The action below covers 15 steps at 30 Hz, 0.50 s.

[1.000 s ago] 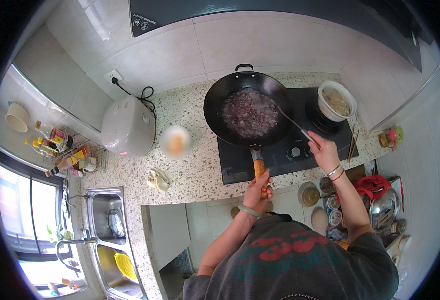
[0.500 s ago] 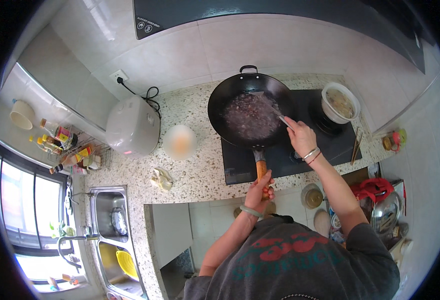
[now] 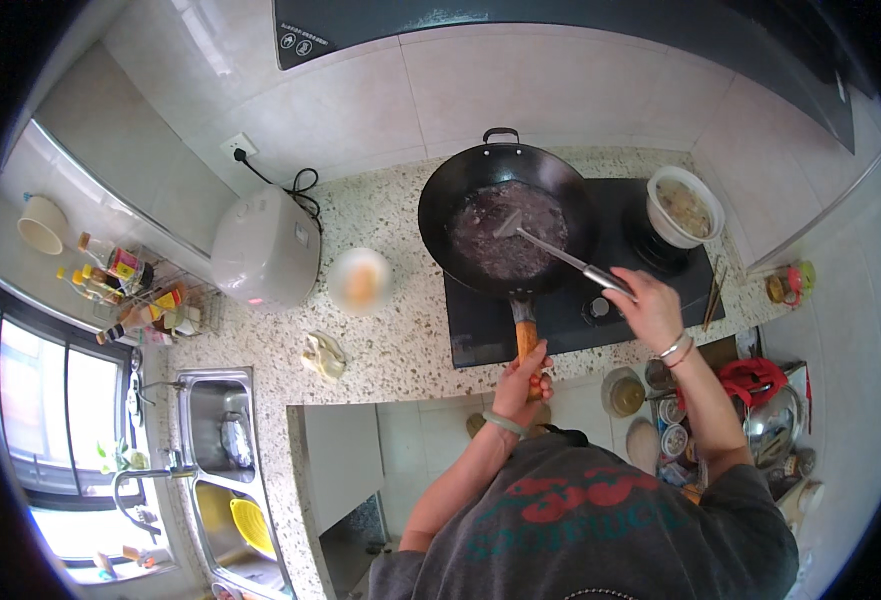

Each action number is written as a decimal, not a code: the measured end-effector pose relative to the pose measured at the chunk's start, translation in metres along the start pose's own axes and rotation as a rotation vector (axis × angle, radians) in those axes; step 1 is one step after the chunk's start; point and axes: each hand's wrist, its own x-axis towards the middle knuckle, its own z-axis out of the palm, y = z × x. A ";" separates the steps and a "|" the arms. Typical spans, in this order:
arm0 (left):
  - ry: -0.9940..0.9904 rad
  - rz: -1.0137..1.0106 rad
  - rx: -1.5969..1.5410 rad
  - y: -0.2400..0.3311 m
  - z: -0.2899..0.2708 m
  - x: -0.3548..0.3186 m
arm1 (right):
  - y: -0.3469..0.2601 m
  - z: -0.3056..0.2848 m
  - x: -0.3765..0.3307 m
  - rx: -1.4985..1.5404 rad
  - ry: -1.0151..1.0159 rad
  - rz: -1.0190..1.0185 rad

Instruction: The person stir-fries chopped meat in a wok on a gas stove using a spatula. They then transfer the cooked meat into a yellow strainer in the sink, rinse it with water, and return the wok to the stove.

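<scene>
Wok [image 3: 505, 215], bottles [image 3: 125, 285] far left

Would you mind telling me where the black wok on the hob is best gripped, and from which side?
Probably by its long wooden handle, from the near, counter-edge side: it sticks out toward the person, clear of the hot bowl of the black wok. The left hand already grips it there.
</scene>
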 end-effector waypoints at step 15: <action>-0.018 0.006 -0.008 0.001 -0.003 0.001 | -0.030 -0.111 0.077 -0.318 -0.235 -0.645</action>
